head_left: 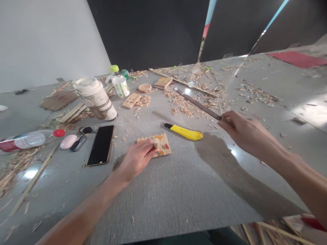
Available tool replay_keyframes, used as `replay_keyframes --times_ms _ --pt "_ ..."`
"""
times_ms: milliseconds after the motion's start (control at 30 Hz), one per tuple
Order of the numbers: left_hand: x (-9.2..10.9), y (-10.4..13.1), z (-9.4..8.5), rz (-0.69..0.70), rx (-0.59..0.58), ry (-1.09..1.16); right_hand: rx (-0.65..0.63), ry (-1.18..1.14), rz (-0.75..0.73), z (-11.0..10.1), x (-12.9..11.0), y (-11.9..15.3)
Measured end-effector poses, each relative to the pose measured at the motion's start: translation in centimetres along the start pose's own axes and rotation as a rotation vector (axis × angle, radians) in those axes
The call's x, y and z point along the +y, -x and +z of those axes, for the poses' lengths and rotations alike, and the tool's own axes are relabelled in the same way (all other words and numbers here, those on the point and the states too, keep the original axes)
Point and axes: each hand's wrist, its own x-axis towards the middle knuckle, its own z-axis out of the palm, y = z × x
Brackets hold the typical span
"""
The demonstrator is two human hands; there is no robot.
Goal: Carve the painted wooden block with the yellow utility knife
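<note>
My left hand [139, 157] is closed around a small pale wooden peg [156, 143], over a square wooden piece with orange and red patterns [165, 146] that lies on the grey table. On the right, my right hand [236, 127] grips the near end of a long flat metal file [198, 103]; its far end points up and left over wood shavings. Between the hands lies a yellow utility knife [186, 132], touched by neither. Part of the patterned piece is hidden under my left fingers.
Left of my left hand are a black phone [100, 145], a pink object [68, 141], a plastic bottle [33, 139] and a tall cup [98, 100]. Further back stand a green-capped bottle [120, 84], small wooden blocks [131, 100] and scattered shavings [184, 105].
</note>
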Motion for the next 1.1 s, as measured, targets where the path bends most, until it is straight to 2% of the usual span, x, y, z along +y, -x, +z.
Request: replay_keyframes --times_ms 67,133,233,333,467,567,700,800,933,1100 --pt "0.1 0.0 0.0 -0.011 -0.008 0.003 0.091 -0.138 -0.127 -0.9 -1.3 2.1" --pt "0.1 0.0 -0.1 -0.021 -0.010 0.006 0.057 -0.233 -0.341 -1.7 -2.6 4.2" --pt "0.2 0.0 -0.1 -0.030 -0.012 0.024 0.054 -0.213 -0.474 -2.7 -4.2 6.5" --pt "0.2 0.0 -0.1 -0.027 -0.016 0.040 0.141 -0.190 -0.492 -3.3 -4.9 7.3" --pt "0.2 -0.1 -0.1 -0.021 -0.003 0.044 0.072 -0.142 -0.522 -3.4 -4.8 7.6" --pt "0.2 0.0 0.0 -0.025 0.009 0.030 0.118 -0.191 -0.495 -3.0 -4.6 8.1" --pt "0.2 0.0 0.0 -0.026 0.016 0.020 0.075 -0.170 -0.508 -2.6 -4.6 8.6" --pt "0.2 0.0 0.0 -0.031 0.018 0.017 0.123 -0.208 -0.455 -2.5 -4.6 8.9" --pt "0.2 0.0 0.1 -0.030 0.037 0.019 0.025 -0.216 -0.472 -2.1 -4.8 8.9" --pt "0.2 0.1 0.0 -0.066 0.026 0.047 0.014 -0.288 -0.431 -1.8 -5.3 8.6"
